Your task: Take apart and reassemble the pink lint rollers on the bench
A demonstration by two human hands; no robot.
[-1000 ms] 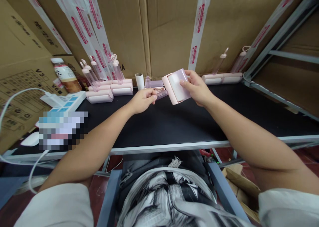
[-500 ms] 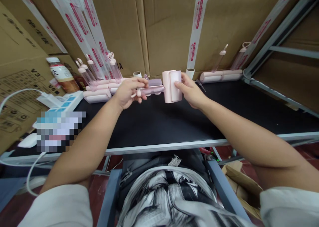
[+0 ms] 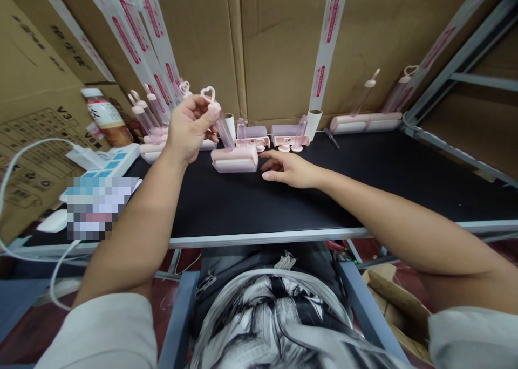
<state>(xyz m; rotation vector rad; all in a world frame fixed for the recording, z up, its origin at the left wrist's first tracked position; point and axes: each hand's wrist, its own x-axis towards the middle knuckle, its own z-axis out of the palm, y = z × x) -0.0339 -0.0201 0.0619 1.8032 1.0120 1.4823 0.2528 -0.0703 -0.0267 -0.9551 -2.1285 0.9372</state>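
Observation:
My left hand [image 3: 188,126] is closed around the clear pink handle of a lint roller [image 3: 234,158]. A heart-shaped loop tops the handle, and the pink and white roller head hangs level at its lower end, just over the black tabletop or touching it; I cannot tell which. Beside the head's right end, my right hand [image 3: 289,169] is open with its fingers apart and holds nothing. Behind the roller lie pink roller parts [image 3: 253,141] and a second group of parts [image 3: 291,141], with a white paper tube [image 3: 314,125] at their right.
Finished-looking lint rollers stand at the left [image 3: 151,150] and back right [image 3: 366,122]. A small dark tool [image 3: 332,138] lies near the back. Left are a drink bottle [image 3: 107,118], a white power strip [image 3: 109,164] and a cable. Cardboard boxes [image 3: 279,45] wall the back.
The lint roller has turned from sideways to upright, head down, and moved left and lower. My right hand has let go of its head and opened; my left hand still holds the handle.

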